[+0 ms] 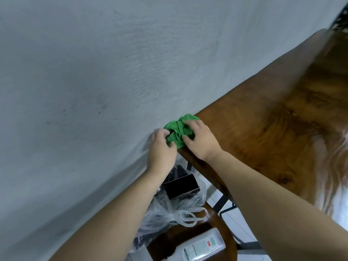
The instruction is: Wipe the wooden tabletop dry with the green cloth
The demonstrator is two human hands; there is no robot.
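The green cloth (178, 129) is bunched up at the corner of the wooden tabletop (267, 117), right against the grey wall. My left hand (160, 147) grips the cloth's left side from beyond the table edge. My right hand (199, 140) rests on the tabletop corner with its fingers closed over the cloth's right side. Part of the cloth is hidden under my fingers. The tabletop is dark brown with strong grain and a bright glare at the right.
The grey wall (94, 81) runs along the table's far edge. Below the corner a round wooden stool (212, 221) holds a clear plastic bag (175, 211), a dark phone (181, 186) and a white bottle (203, 245).
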